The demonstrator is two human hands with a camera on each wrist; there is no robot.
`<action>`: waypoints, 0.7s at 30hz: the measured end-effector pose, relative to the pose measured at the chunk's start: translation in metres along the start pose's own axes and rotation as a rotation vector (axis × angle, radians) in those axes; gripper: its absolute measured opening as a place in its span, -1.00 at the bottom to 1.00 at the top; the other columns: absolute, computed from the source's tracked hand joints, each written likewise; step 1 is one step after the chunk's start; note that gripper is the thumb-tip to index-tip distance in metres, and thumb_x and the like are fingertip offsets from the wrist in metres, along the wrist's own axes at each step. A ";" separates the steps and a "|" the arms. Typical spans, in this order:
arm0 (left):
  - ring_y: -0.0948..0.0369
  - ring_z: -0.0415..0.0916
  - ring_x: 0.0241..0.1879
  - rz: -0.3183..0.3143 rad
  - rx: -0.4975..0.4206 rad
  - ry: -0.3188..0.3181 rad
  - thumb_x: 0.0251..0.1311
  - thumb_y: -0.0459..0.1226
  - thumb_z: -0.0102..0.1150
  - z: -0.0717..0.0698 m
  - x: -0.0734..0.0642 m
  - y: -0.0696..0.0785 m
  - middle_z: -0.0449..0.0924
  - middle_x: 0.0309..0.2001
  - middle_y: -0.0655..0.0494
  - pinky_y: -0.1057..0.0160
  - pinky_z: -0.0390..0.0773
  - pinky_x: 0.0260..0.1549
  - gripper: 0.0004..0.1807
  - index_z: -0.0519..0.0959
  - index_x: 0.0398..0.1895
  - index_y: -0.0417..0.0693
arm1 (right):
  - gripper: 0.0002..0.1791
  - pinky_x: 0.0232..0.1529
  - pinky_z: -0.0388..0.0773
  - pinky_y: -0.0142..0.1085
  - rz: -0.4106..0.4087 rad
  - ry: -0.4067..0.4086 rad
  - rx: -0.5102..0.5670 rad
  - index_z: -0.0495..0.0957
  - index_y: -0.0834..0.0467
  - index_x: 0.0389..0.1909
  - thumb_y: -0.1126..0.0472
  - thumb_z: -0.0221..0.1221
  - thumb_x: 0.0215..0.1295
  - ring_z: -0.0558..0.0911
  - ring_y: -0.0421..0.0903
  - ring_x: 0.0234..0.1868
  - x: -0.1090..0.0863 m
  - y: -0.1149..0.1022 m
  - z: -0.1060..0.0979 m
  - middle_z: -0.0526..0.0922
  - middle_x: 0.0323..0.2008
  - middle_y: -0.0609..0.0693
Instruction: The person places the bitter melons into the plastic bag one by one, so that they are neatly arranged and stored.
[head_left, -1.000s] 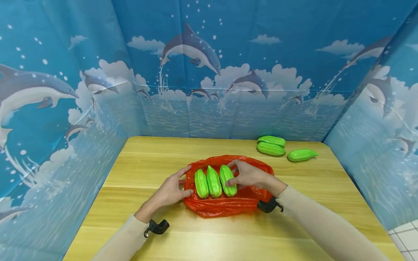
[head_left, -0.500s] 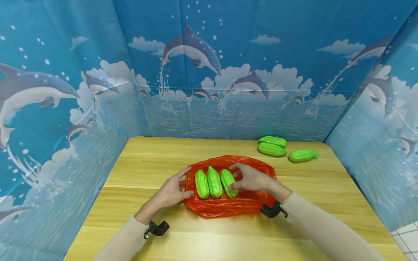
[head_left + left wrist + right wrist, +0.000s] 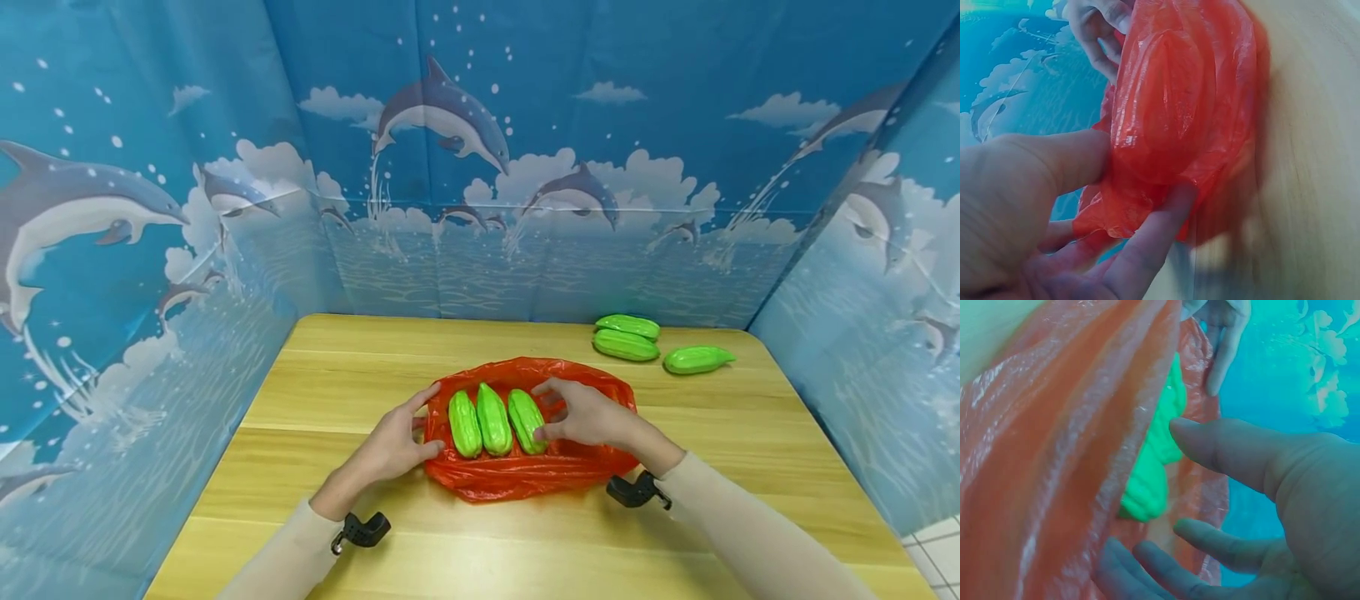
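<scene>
A thin red plastic bag (image 3: 487,482) lies spread open on the table, with three glossy green ridged gourds side by side in it: a left one (image 3: 465,423), a middle one (image 3: 494,419) and a right one (image 3: 527,421). My left hand (image 3: 393,440) holds the bag's left end between thumb and fingers; the left wrist view shows a gourd's shape through the film (image 3: 1166,106). My right hand (image 3: 581,414) is spread over the bag beside the right gourd, thumb tip overlapping it. In the right wrist view, a gap separates the thumb and fingers, with green gourds (image 3: 1145,487) beyond.
Farther back right on the wooden table (image 3: 330,367) lie three more green gourds: a pair together (image 3: 626,344) and a single one (image 3: 697,359). A blue dolphin-print curtain (image 3: 480,250) rises behind and along both sides.
My right hand has loosened from the right gourd and drawn slightly right. That gourd now lies tilted in the bag beside the other two. The left hand stays at the bag's left end.
</scene>
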State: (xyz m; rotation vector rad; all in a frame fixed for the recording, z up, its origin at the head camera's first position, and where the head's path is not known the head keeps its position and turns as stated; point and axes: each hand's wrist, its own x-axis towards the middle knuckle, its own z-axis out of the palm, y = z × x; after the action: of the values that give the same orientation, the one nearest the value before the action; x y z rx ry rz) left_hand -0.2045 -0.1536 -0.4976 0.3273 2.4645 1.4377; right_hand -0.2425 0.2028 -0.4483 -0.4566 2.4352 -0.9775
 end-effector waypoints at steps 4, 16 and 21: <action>-0.33 0.61 0.59 0.014 0.018 0.010 0.46 -0.50 0.45 0.000 0.001 0.002 0.31 0.82 -0.25 0.11 0.92 0.10 0.06 0.18 0.94 0.03 | -0.23 0.26 0.87 0.12 -0.031 0.011 -0.020 0.54 0.24 0.60 0.06 0.58 0.51 0.84 0.23 0.27 -0.007 0.001 -0.008 0.69 0.47 0.33; -0.30 0.66 0.55 0.024 0.059 0.003 0.45 -0.50 0.41 -0.011 0.002 -0.002 0.36 0.80 -0.24 0.18 0.92 0.04 0.03 0.22 0.92 0.07 | -0.32 0.35 0.84 0.15 -0.148 0.070 -0.004 0.54 0.29 0.60 0.08 0.47 0.64 0.73 0.38 0.44 -0.034 0.011 -0.040 0.65 0.52 0.35; -0.30 0.60 0.60 0.029 0.066 -0.005 0.44 -0.46 0.47 -0.008 0.001 -0.001 0.36 0.80 -0.26 0.23 0.86 -0.01 0.05 0.23 0.92 0.10 | -0.35 0.21 0.92 0.03 -0.155 0.136 0.020 0.53 0.31 0.62 0.15 0.43 0.68 0.79 0.37 0.36 -0.047 0.018 -0.058 0.64 0.51 0.42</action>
State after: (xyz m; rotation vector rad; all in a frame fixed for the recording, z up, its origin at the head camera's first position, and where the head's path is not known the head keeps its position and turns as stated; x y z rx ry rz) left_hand -0.2080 -0.1606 -0.4946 0.3814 2.5178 1.3670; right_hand -0.2372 0.2691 -0.4098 -0.5966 2.5388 -1.1296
